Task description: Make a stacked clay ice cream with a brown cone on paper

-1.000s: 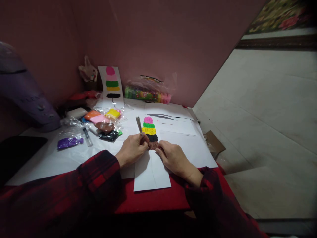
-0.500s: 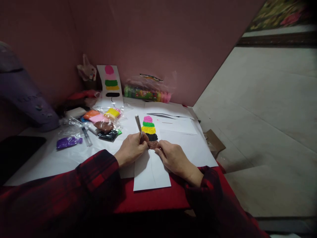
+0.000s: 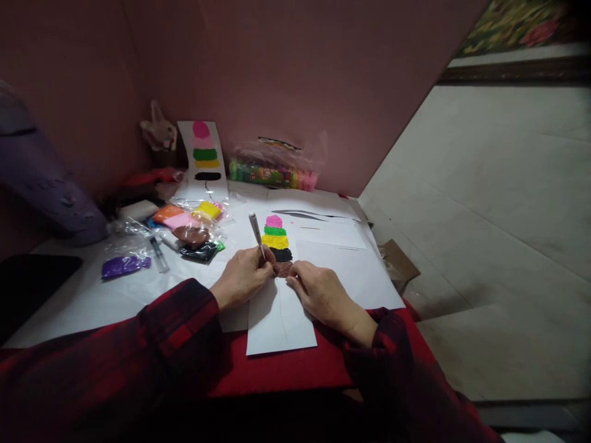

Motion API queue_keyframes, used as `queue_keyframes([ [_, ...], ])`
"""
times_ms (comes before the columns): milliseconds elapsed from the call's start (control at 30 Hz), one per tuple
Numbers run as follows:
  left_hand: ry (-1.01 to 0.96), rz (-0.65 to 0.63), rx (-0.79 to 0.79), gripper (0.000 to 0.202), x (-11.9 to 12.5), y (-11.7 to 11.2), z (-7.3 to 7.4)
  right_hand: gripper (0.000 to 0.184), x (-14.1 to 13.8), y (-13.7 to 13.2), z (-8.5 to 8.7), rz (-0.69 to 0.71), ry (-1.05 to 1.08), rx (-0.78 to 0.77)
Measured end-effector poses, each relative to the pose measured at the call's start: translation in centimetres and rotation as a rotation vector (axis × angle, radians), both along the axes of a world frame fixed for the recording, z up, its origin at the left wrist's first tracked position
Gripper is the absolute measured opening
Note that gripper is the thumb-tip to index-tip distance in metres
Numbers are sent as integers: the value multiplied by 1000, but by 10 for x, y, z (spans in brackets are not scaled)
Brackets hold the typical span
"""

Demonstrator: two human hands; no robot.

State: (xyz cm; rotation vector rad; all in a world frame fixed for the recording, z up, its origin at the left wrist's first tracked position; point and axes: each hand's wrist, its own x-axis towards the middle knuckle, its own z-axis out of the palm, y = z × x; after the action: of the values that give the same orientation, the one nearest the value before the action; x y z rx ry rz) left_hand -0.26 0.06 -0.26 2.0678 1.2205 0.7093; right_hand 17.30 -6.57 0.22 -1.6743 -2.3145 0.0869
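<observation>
My left hand (image 3: 243,280) is closed around a white pen-like tool (image 3: 257,234), its tip down at a brown clay patch (image 3: 282,269). That patch is the lowest of a stack of pink, green, yellow and black clay bands (image 3: 276,237) on a white paper strip (image 3: 279,314). My right hand (image 3: 318,294) rests on the strip just right of the brown patch, fingers curled with the fingertips pressed at its edge. Both sleeves are red and black plaid.
Bagged clay in orange, pink, yellow, brown and black (image 3: 191,224) lies to the left, with a purple bag (image 3: 124,266) nearer. A finished sample strip (image 3: 205,157) leans on the wall beside a clay pack (image 3: 272,174). White sheets (image 3: 341,246) cover the red table; floor drops off right.
The view has drifted slightly, so everything sits a little further left. Both hands stay at the brown patch with only tiny shifts.
</observation>
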Motion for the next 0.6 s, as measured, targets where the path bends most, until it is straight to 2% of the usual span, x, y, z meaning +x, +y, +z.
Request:
queue_keyframes([
  [600, -3, -2, 1, 18, 0, 1, -1, 12, 0, -1, 0, 5, 0, 11],
])
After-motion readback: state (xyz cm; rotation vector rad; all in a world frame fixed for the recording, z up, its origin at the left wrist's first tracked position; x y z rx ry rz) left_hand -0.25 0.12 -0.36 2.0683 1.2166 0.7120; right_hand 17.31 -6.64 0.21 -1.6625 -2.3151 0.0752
